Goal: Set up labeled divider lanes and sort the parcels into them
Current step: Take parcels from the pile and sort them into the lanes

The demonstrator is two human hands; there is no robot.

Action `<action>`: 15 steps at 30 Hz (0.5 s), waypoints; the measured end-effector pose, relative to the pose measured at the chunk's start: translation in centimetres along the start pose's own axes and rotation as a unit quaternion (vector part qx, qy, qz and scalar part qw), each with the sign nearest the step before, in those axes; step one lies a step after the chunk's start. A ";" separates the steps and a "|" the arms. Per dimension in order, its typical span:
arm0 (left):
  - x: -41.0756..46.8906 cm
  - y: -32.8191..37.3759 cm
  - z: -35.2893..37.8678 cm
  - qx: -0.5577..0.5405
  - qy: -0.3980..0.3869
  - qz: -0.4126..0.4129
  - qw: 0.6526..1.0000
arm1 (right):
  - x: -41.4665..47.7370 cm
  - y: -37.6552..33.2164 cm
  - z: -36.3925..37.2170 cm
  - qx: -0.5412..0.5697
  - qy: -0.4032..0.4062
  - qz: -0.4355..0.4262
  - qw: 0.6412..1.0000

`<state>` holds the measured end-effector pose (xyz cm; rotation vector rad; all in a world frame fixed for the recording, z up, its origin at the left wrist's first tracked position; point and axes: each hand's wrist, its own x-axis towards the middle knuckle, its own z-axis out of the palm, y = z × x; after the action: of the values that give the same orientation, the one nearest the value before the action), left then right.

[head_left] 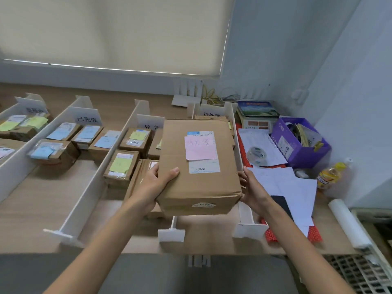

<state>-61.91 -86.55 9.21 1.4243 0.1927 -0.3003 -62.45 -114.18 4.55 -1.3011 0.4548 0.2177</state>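
Note:
A large brown cardboard parcel (199, 183) with a pink note and a shipping label on top is held above the rightmost lane. My left hand (154, 185) grips its left side, thumb on top. My right hand (253, 189) presses against its right side with fingers mostly straight. White divider boards (93, 187) split the wooden table (38, 211) into lanes, each with a white label card (87, 117) at the back. Several small parcels with blue (53, 153) and yellow-green (122, 166) notes lie in the lanes to the left. Another parcel lies behind the held one in the right lane.
Right of the lanes lie loose papers (297, 194), a tape roll (256, 155), a purple box (301, 143) of odds and ends, a scale (257, 117), a yellow bottle (331, 175) and a white roll (347, 223). A dark phone (282, 204) lies on the papers.

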 end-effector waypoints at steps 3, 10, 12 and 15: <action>-0.4 -1.8 1.7 0.016 -0.019 -0.027 0.999 | -2.1 1.1 -1.1 -0.044 -0.004 0.017 0.999; 0.1 -5.5 3.5 0.032 -0.032 -0.086 0.995 | -3.9 3.3 -2.0 -0.067 -0.029 0.081 0.994; 0.8 -6.5 3.7 0.048 -0.034 -0.096 0.994 | -3.7 3.8 -2.4 -0.056 -0.017 0.088 0.994; 0.7 -6.8 4.7 0.056 -0.037 -0.121 0.990 | -3.0 4.5 -3.2 -0.049 0.017 0.101 0.994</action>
<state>-63.67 -92.08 3.27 1.4993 0.2934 -0.5694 -67.58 -115.75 1.34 -1.3563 0.6115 0.3928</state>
